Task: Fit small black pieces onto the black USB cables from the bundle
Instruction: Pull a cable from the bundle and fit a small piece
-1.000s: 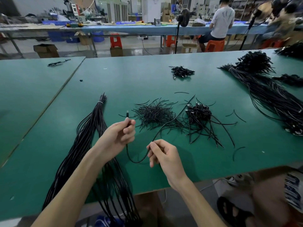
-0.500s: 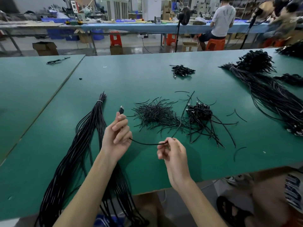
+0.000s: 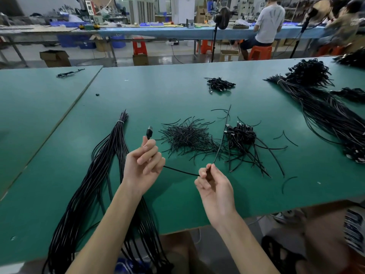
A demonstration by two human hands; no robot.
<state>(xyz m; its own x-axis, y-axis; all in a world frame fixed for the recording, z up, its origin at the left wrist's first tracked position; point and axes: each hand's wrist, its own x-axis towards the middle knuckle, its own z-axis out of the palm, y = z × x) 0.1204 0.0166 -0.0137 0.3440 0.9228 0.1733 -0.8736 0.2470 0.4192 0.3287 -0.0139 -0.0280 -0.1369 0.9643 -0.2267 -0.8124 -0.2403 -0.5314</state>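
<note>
Spreading across nearly the whole view, a green-topped work table (image 3: pixel 177 91) carries everything. On its left side lies a long bundle of black cables (image 3: pixel 102 165), tied with a pale band near its far end and running off the near edge. A second mass of black cables (image 3: pixel 325 117) stretches along the right side. Near the middle sits a loose pile of thin, short black strands (image 3: pixel 187 137). Just to its right is a tangled clump of black USB cables (image 3: pixel 243 135) with metal plug ends showing. A smaller heap of black leads (image 3: pixel 220 84) rests farther back.

Both hands are raised above the table, in front of the strand pile. The left hand (image 3: pixel 142 167) has its fingers curled round a single black USB cable (image 3: pixel 181 171) just below the cable's end. The right hand (image 3: pixel 213 184) pinches the same cable between thumb and forefinger. The cable spans the gap between the hands, then rises from the right pinch and runs away over the table. The cable's black USB plug (image 3: pixel 149 133) stands upright above the left fingertips.
</note>
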